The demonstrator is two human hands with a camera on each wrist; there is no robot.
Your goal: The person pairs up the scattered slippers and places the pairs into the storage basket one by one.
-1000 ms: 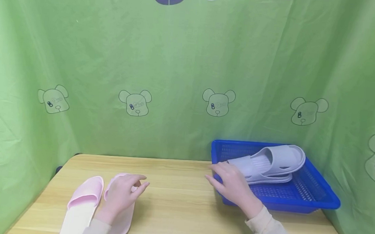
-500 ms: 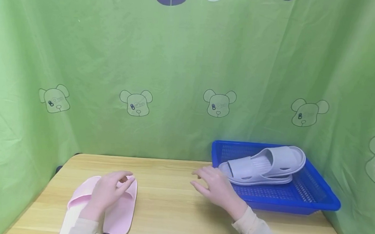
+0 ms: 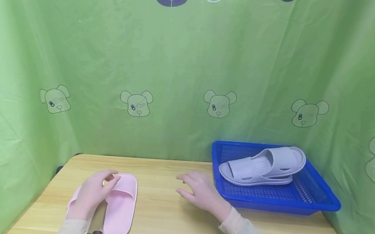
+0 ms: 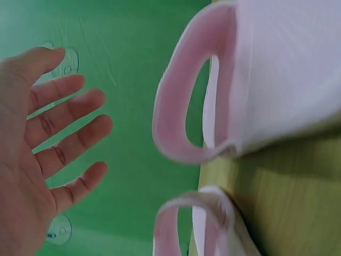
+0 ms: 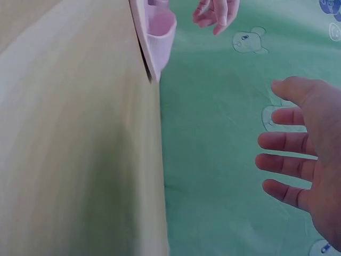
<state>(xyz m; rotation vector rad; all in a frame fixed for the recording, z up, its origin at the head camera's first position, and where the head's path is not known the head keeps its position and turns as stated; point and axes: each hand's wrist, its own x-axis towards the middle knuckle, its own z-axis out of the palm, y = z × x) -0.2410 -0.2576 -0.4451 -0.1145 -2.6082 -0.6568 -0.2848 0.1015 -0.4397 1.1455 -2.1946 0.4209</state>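
Note:
Two pink slippers lie on the left of the wooden table. The right-hand pink slipper (image 3: 119,214) shows nearly whole in the head view, while my left hand (image 3: 93,192) covers much of the left-hand pink slipper (image 4: 287,64). That hand hovers above them with relaxed, spread fingers and holds nothing. Over the middle of the table is my right hand (image 3: 201,192), its fingers loosely extended, also holding nothing. It is between the pink slippers and a blue basket (image 3: 317,186). Inside the basket rest two grey slippers (image 3: 263,167), one overlapping the other.
The wooden table (image 3: 163,218) spans the lower view, with bare wood around my right hand. A green curtain (image 3: 179,57) printed with bear heads encloses the back and both sides. The basket reaches the table's right back part.
My right hand has moved left, away from the basket and the grey slippers. My left hand has shifted left, from the right-hand pink slipper to over the left-hand one.

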